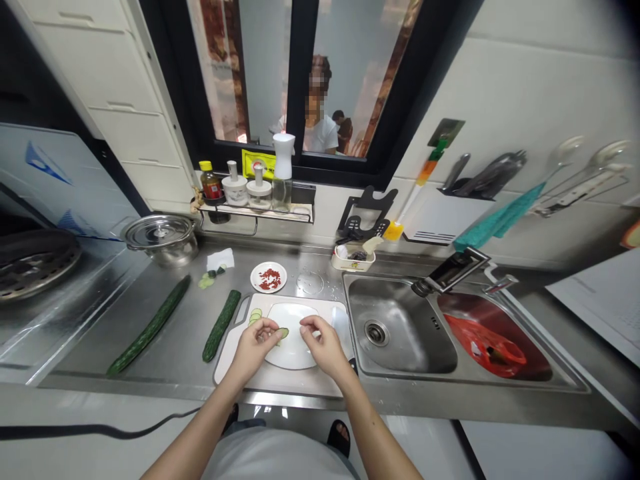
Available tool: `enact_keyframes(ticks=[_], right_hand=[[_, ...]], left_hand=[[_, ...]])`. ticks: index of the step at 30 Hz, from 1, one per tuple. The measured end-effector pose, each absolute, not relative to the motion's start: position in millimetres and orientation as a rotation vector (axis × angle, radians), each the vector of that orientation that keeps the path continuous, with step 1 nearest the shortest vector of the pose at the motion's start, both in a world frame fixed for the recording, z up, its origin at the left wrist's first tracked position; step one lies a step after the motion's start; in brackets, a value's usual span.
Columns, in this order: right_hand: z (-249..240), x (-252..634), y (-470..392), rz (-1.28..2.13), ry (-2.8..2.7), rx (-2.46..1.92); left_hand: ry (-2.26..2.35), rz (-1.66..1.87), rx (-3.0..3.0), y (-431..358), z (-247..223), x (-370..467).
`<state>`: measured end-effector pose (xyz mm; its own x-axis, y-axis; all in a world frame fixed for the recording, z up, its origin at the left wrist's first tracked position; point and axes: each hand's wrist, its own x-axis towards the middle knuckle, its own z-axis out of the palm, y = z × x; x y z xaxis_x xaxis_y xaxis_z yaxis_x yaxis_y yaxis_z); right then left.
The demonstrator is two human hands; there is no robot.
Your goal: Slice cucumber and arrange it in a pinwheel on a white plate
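Left hand (257, 345) is pinching a slice (284, 333) over the plate (294, 358), and a soft hold should be keeping it whole.

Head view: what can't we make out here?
All in the head view:
Part of the cucumber slice: covered by the left hand.
Anything pinched in the right hand: the hand itself hides it.
Inside of the pot: lid on.
Yellow-capped bottle, label text: too small.
Dark round object: cut off by left edge.
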<state>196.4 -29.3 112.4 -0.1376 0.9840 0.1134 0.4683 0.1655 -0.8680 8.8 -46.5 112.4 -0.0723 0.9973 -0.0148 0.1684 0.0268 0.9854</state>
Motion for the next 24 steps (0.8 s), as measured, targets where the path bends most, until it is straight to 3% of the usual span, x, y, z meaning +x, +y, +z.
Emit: enact_keyframes(ticks=[16, 24], right_hand=[[118, 182, -20, 1.117, -1.729, -1.266], [112, 187, -4, 1.087, -1.631, -1.298]], left_hand=[[1.383, 1.102, 1.341, -30, 114, 23], [1.33, 1.038, 0.971, -33, 97, 23]])
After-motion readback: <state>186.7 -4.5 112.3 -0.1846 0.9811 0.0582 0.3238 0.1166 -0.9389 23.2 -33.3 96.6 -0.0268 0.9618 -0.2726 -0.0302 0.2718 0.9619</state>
